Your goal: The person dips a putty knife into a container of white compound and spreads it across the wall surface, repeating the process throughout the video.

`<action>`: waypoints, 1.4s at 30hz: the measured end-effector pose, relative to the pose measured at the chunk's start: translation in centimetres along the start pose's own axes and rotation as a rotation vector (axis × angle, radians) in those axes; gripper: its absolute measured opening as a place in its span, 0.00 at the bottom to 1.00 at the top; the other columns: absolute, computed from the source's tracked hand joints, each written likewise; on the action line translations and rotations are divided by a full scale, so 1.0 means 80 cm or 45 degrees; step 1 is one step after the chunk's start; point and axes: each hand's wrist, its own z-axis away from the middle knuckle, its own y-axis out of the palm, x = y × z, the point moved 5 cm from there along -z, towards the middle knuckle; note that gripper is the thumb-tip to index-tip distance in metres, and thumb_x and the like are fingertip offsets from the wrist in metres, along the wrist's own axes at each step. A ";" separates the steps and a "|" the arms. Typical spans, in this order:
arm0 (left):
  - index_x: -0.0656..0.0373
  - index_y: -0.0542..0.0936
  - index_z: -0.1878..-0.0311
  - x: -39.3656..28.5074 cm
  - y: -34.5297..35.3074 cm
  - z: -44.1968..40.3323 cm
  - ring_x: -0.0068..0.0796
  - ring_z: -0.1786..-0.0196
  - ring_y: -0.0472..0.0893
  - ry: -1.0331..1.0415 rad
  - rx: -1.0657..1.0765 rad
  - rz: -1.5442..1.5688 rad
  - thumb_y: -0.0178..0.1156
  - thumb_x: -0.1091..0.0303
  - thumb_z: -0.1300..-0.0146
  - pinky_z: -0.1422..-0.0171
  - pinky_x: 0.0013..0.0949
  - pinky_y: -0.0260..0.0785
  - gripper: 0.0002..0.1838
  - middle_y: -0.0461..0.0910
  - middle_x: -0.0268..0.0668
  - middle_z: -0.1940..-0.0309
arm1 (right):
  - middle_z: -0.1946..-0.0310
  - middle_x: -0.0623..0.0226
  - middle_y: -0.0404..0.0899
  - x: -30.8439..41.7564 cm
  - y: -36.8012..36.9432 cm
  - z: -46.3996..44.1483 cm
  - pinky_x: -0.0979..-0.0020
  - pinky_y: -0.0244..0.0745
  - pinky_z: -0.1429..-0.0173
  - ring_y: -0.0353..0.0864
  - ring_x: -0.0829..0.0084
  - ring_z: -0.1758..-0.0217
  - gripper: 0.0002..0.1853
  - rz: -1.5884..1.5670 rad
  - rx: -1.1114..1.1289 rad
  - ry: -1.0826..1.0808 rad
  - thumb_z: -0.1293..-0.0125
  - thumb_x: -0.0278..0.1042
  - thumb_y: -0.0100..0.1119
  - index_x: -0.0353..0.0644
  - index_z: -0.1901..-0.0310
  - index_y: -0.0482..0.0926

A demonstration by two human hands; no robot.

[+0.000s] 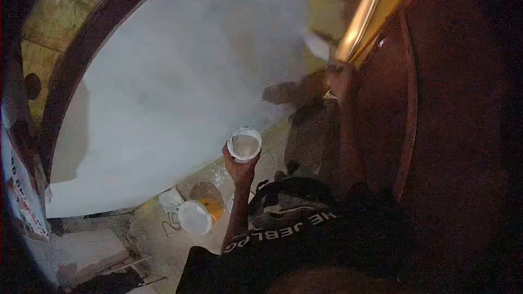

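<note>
My left hand (239, 169) is closed around a small white tub (244, 144), which I hold upright below the wall. Inside the tub is a pale substance that looks like paint, and white smears coat its rim. My right hand (340, 78) is raised at the upper right, near the edge where white coating meets yellow wall. Its fingers are closed on a blurred pale tool (317, 46) that looks like a paintbrush; dim light hides most of it. In front of me, the wall (180, 81) is largely coated white.
A bright, shiny strip (362, 16) runs along the wall's right edge, beside a dark reddish panel (452, 130). Below my left arm stands a white bucket (194, 218) with yellow-orange behind it. A printed bag (27, 198) is at far left.
</note>
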 end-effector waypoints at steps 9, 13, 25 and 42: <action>0.60 0.66 0.37 -0.003 -0.004 -0.001 0.41 0.41 0.75 0.029 0.059 -0.085 0.80 0.65 0.60 0.37 0.42 0.68 0.46 0.73 0.45 0.45 | 0.63 0.56 0.85 0.161 -0.050 -0.054 0.66 0.77 0.56 0.84 0.66 0.63 0.14 -0.058 0.233 0.067 0.39 0.38 0.66 0.38 0.56 0.84; 0.63 0.66 0.37 0.000 0.001 0.004 0.42 0.43 0.76 -0.024 0.004 0.072 0.80 0.66 0.61 0.38 0.42 0.68 0.46 0.74 0.45 0.46 | 0.60 0.52 0.83 0.014 0.050 0.058 0.56 0.77 0.51 0.83 0.53 0.57 0.16 0.096 0.522 0.270 0.41 0.40 0.65 0.39 0.56 0.83; 0.63 0.66 0.37 0.026 -0.001 0.005 0.39 0.42 0.75 -0.007 -0.071 0.042 0.80 0.63 0.61 0.37 0.42 0.68 0.47 0.74 0.45 0.46 | 0.70 0.59 0.85 0.164 -0.128 -0.111 0.66 0.76 0.59 0.83 0.70 0.67 0.16 -0.089 0.114 0.344 0.40 0.44 0.68 0.40 0.60 0.85; 0.64 0.66 0.37 0.001 0.000 0.008 0.44 0.43 0.76 0.049 -0.148 -0.072 0.78 0.62 0.59 0.39 0.43 0.69 0.46 0.73 0.47 0.45 | 0.62 0.55 0.84 -0.021 0.028 0.000 0.57 0.78 0.54 0.84 0.53 0.59 0.17 0.426 0.619 0.319 0.41 0.44 0.62 0.42 0.55 0.84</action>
